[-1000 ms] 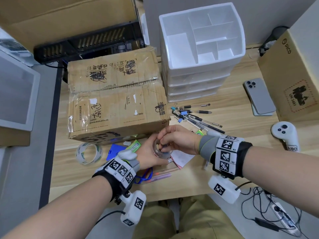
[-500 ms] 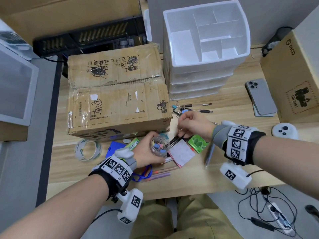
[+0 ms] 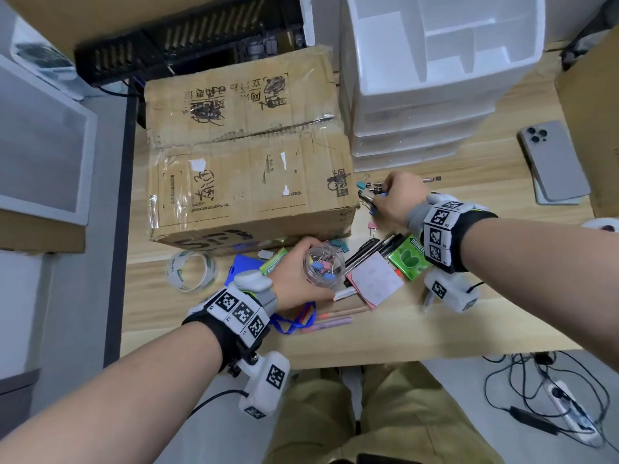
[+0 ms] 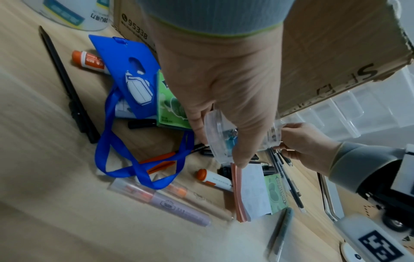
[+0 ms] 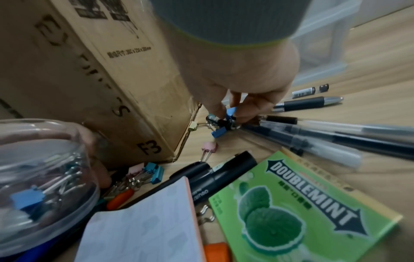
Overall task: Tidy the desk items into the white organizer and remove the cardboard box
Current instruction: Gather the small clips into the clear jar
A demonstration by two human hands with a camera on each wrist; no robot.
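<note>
My left hand grips a clear round tub holding several coloured binder clips, just in front of the cardboard box. In the left wrist view the fingers wrap the tub. My right hand reaches to the box's right front corner. Its fingertips pinch a blue binder clip lying among the pens. More loose clips lie beside the box. The white organizer stands behind, its top compartments showing nothing inside.
A sticky-note pad, green gum pack, black markers, highlighters, a blue badge holder with lanyard and a tape roll crowd the desk front. A phone lies right, beside another carton.
My right hand has left the tub and moved away and to the right, to the clips and pens by the box corner. The left hand has kept hold of the tub.
</note>
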